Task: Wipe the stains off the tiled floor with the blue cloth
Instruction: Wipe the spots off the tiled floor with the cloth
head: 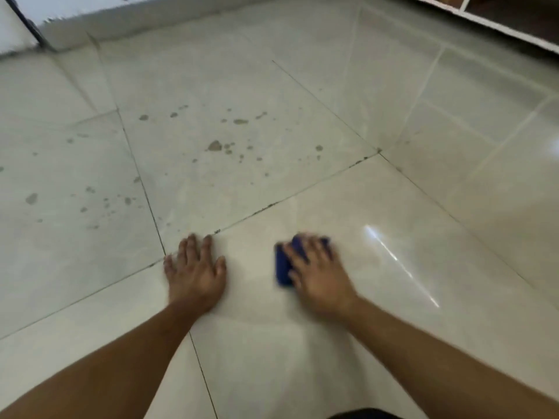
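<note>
My right hand (317, 273) presses down on a folded blue cloth (282, 267) on a glossy beige tile; the cloth shows at the hand's left side and past the fingertips, blurred by motion. My left hand (195, 270) lies flat on the floor with fingers spread, near a corner where tiles meet. Brownish stains (215, 145) are scattered over the tile beyond both hands, with more spots (31, 198) on the tile to the left. The tile under the cloth looks shiny and free of spots.
A grey wall base (145, 19) runs along the far left, with a dark pole (28, 24) leaning at the corner. A white furniture edge (490, 24) crosses the top right. Dark grout lines (287, 201) run between the tiles.
</note>
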